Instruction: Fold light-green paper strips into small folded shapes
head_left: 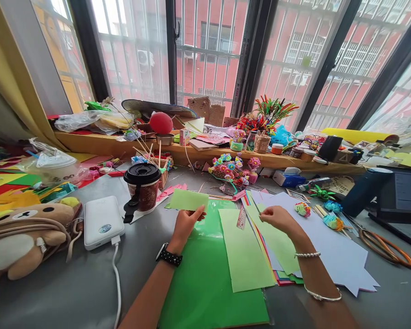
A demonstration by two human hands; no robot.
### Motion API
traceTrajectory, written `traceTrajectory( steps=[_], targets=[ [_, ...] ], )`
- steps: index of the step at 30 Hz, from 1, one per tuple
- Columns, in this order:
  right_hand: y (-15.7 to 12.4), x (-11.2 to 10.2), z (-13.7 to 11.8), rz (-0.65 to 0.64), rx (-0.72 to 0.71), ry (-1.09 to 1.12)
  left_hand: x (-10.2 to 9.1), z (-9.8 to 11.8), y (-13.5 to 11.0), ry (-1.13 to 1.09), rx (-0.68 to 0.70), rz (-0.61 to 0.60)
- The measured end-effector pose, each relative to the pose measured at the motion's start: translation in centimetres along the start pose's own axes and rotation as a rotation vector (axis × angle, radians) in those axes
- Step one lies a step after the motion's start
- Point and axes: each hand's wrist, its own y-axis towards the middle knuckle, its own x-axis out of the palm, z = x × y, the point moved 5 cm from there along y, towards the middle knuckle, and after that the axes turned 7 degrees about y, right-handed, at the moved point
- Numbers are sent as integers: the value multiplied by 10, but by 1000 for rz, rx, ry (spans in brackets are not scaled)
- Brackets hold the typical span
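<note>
My left hand (188, 225) pinches a small rectangle of light green paper (189, 200) by its lower right edge, raised above a green sheet in a clear cover (208, 274). My right hand (277, 218) is closed, fingertips together on a thin dark stick-like tool (256, 208) whose kind I cannot make out. Below and between the hands lies a larger light green sheet (245, 260). A small patterned ruler (241, 218) rests near its top. Under my right hand is a stack of coloured paper (284, 253), partly hidden by the wrist.
A lidded coffee cup (142, 189) and a white power bank (103, 221) with a cable stand left. White paper (332, 251), paper flowers (334, 222) and orange-handled scissors (387, 249) lie right. Beaded flowers (229, 170) sit behind; a plush bear (30, 233) is far left.
</note>
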Motion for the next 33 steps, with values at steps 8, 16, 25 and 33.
traceTrajectory(
  steps=[8, 16, 25, 33],
  targets=[
    [8, 69, -63, -100, -268, 1088, 5, 3, -3, 30, 22, -49],
    [13, 105, -65, -56, -287, 1143, 9, 7, -7, 52, 17, -78],
    [7, 115, -69, -74, -289, 1086, 13, 7, -6, 87, 60, -112],
    [4, 113, -70, -20, -328, 928, 8, 7, -6, 81, 36, -47]
  ],
)
